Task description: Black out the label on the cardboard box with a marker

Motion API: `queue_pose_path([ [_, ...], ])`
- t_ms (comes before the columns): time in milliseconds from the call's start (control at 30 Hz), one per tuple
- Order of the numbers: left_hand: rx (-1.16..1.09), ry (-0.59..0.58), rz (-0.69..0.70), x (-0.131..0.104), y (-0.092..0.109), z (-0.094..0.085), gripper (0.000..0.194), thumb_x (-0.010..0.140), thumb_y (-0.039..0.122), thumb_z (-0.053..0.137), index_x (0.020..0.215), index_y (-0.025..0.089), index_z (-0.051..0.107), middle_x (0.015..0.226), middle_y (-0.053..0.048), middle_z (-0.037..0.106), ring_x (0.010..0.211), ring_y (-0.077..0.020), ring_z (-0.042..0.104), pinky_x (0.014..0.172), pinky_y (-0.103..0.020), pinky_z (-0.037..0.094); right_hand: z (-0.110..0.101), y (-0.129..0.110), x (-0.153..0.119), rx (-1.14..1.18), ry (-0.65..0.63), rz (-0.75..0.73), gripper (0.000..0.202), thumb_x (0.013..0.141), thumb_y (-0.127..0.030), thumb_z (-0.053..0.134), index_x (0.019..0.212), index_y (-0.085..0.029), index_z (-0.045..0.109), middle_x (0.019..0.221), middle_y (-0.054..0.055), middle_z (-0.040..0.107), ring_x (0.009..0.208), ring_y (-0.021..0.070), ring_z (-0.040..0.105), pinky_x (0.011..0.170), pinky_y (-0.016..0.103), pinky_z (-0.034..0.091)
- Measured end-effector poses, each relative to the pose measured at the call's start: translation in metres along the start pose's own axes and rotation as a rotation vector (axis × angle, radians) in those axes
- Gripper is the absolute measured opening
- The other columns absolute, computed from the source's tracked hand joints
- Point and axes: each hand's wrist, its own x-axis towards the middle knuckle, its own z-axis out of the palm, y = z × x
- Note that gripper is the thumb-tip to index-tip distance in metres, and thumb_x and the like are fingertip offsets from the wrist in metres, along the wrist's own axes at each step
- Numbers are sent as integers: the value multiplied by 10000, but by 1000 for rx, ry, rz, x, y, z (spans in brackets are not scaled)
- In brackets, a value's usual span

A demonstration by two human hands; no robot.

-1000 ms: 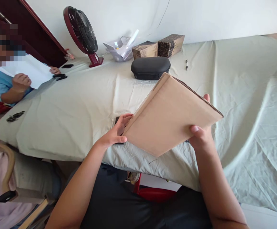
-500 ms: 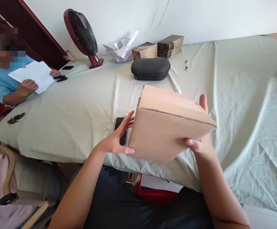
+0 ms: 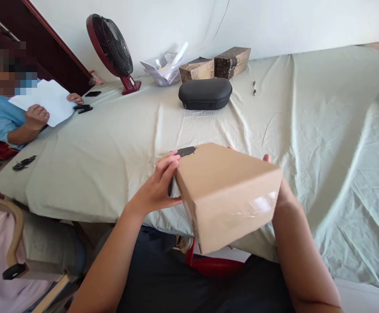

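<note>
A brown cardboard box (image 3: 228,174) is held tilted over the table's near edge, with a dark patch at its far left corner and shiny tape on the side facing me. My left hand (image 3: 163,182) grips its left side, fingers on the upper edge and thumb lower down. Around the right side is my right hand (image 3: 282,191), mostly hidden behind the box, with a fingertip showing above the edge. A dark flat object, largely covered, lies beneath my left hand.
Behind the box on the cloth-covered table (image 3: 111,143) sit a black case (image 3: 205,94), two patterned boxes (image 3: 233,63), a plastic basket (image 3: 163,76), a pen (image 3: 255,88) and a fan (image 3: 111,48). At left, a person holds white paper (image 3: 57,104).
The box has been turned and lowered, so a dark-patched face and a taped side now show. My left hand has closed onto its left edge; my right hand has slipped behind its right side.
</note>
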Motion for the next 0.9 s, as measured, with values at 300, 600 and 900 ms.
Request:
queue_pose_path([
  [300, 106, -97, 37, 4, -2, -11, 926, 929, 809, 671, 1700, 348, 448, 1627, -166, 560, 1643, -424, 403, 1364, -680, 342, -1, -11, -2, -42, 38, 18, 849, 858, -474, 727, 1668, -375, 493, 1727, 34, 552, 1393, 389, 699, 1042, 529, 662],
  [600, -815, -263, -1021, 5, 2, -18, 1080, 789, 729, 874, 1697, 296, 482, 1672, -141, 595, 1589, -472, 505, 1293, -619, 473, -4, 0, -3, -311, -282, -70, 778, 884, -589, 802, 1611, -428, 575, 1785, 43, 459, 1411, 427, 665, 1004, 543, 651],
  [900, -733, -28, -750, -15, -10, -33, 1051, 676, 665, 941, 1573, 235, 602, 1513, -190, 700, 1471, -480, 621, 1236, -638, 529, -35, -9, -15, -319, -84, -363, 874, 865, -902, 675, 1623, -482, 558, 1716, 49, 552, 1604, 404, 495, 1246, 609, 483],
])
